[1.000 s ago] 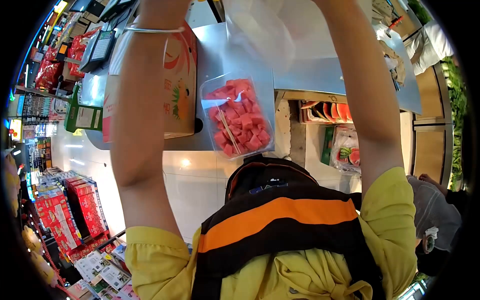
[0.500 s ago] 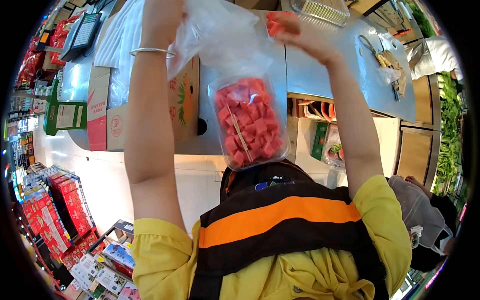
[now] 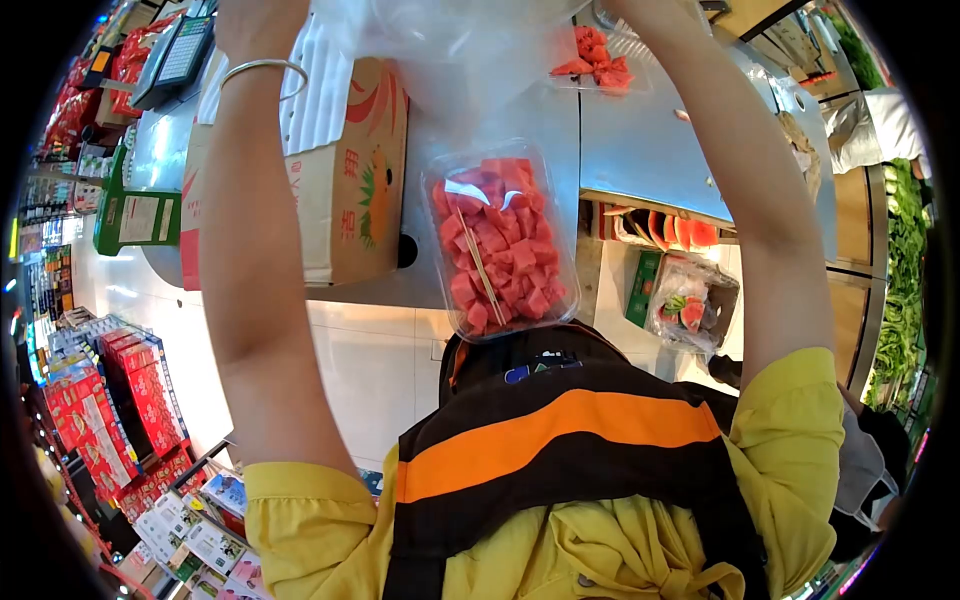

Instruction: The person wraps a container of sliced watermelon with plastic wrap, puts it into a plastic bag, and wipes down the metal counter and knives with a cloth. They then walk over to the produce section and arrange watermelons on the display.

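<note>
My left hand (image 3: 262, 28), below which a silver bangle circles the wrist, is at the top edge; its fingertips are cut off. From it a thin clear plastic bag (image 3: 450, 55), blurred by motion, spreads toward the right arm. My right hand (image 3: 635, 8) barely shows at the top edge, near the bag's right side, its fingers out of sight. Below the bag, a clear plastic box (image 3: 567, 290) of watermelon cubes (image 3: 515, 240) lies at the counter's near edge, against my apron. Thin wooden picks (image 3: 482, 265) rest across the cubes, and glare shines on the plastic.
A pineapple-printed carton (image 3: 350, 205) with white foam sheets (image 3: 322, 85) stands left on the metal counter (image 3: 650, 150). Red melon pieces (image 3: 605, 65) lie at the back. Below are melon slices (image 3: 680, 232) and a bagged crate (image 3: 690, 310). A scale (image 3: 180, 60) is far left.
Both arms have moved farther forward and apart, and the bag has spread wider and risen. My right hand has left the red melon pieces, which are now uncovered. The box has stayed put.
</note>
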Available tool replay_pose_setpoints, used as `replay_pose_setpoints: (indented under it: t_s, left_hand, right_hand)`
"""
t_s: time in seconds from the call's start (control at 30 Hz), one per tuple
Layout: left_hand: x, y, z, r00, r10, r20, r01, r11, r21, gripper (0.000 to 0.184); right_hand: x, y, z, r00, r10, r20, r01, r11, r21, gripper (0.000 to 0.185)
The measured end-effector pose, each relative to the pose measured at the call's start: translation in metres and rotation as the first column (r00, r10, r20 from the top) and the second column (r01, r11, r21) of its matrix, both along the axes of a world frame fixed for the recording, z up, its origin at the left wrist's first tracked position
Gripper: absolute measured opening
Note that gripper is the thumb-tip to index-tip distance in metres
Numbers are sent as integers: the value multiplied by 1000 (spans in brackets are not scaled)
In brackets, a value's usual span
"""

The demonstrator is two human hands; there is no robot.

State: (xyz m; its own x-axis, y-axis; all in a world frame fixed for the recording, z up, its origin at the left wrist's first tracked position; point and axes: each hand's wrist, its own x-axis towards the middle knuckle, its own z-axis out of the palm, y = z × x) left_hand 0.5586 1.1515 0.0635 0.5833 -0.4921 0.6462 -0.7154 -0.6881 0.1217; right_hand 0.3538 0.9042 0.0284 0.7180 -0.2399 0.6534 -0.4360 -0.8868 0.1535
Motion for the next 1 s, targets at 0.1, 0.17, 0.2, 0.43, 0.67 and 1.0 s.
replay_pose_setpoints:
  t_s: [0.1,0.17,0.2,0.43,0.67,1.0]
  left_hand:
    - [69,19,-27,771,-166,-614,-121,910,-398,13]
    - [29,22,-33,112,-780,-615,-398,532,-747,9]
    - [-37,16,-23,113,-805,-583,-569,429,-702,18]
    - [-99,27,-182,58,-914,-401,-695,251,-674,32]
    - [-106,22,-247,73,-855,-514,-643,354,-680,30]
    - [-104,56,-307,564,-509,-650,136,834,-535,25]
  right_hand:
    - [-15,6,2,939,-54,340,-79,927,367,19]
    - [-30,-28,-17,928,-200,313,-312,41,949,24]
    - [-39,-30,-35,929,-191,317,-315,42,948,24]
    - [-84,24,-198,950,-235,-206,-31,-727,686,29]
    - [-84,34,-224,831,-556,6,-534,-795,288,33]
    - [-88,106,-287,846,-407,345,-533,-635,559,59]
